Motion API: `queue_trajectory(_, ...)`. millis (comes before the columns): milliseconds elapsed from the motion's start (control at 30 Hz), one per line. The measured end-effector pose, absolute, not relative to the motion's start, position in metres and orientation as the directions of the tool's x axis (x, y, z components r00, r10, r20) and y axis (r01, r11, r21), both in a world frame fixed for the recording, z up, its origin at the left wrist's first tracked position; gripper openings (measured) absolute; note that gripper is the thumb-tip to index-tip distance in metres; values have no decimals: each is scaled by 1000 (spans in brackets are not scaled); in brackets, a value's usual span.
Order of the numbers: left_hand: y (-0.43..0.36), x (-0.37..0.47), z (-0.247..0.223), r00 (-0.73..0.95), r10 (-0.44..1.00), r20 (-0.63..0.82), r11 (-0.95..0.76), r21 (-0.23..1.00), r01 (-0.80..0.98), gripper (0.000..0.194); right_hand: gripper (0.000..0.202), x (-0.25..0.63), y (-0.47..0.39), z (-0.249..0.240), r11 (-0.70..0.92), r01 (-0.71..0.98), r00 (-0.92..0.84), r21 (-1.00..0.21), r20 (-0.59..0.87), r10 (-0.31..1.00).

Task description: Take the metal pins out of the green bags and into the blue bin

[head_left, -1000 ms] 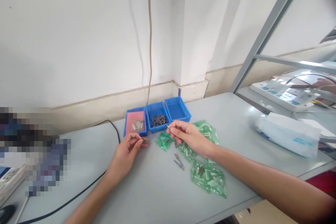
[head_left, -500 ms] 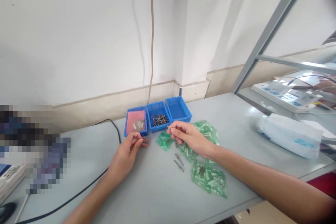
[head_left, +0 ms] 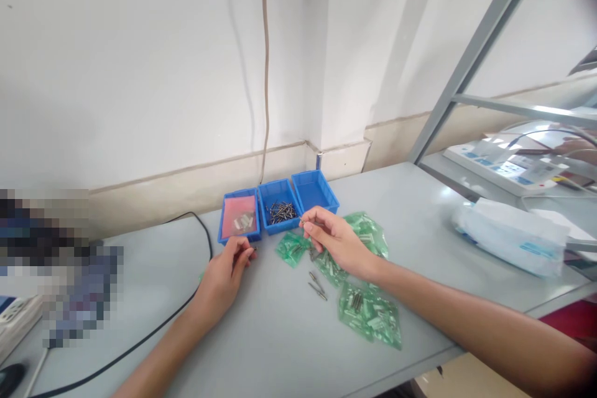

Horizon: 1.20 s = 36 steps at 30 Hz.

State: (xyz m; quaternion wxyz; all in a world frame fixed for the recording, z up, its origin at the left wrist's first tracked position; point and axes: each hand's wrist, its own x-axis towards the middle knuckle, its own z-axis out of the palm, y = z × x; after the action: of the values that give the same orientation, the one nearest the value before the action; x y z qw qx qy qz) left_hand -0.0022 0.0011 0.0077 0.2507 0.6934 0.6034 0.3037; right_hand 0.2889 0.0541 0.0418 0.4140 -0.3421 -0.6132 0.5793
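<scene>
My left hand (head_left: 226,273) is closed in a pinch just in front of the left blue bin (head_left: 220,233); a small dark metal tip shows at its fingertips, mostly hidden. Close to the middle blue bin (head_left: 282,228), my right hand (head_left: 334,237) pinches a small metal pin (head_left: 303,221) between thumb and forefinger. Many slim metal pins (head_left: 282,212) lie heaped in that middle bin. On the table between my hands rest two loose metal pins (head_left: 318,290). Green plastic bags (head_left: 368,317) with metal parts inside lie under and beside my right hand.
A third blue bin (head_left: 314,191) stands at the right of the row. A pink sheet (head_left: 232,214) and a clear bag of pale pieces (head_left: 244,222) fill the left bin. Black cable (head_left: 153,329) crosses the left side; a white-blue package (head_left: 510,237) lies right, near a metal frame (head_left: 480,25).
My right hand has risen slightly with the pin, nearer the middle bin's front edge. The left fingers have drawn closer together. The whole view has shifted a little.
</scene>
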Motion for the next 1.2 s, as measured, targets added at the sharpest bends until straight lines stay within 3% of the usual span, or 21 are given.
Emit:
queue_trajectory(700, -2, -5, 7, 159, 963, 219, -262, 604, 753, 22, 26, 288, 51, 41, 105, -41, -421, -994, 112, 900)
queue_trajectory(1200, 1, -8, 6, 328, 868, 372, -463, 373, 804, 22, 32, 287, 51, 43, 83, -21, -424, -996, 84, 902)
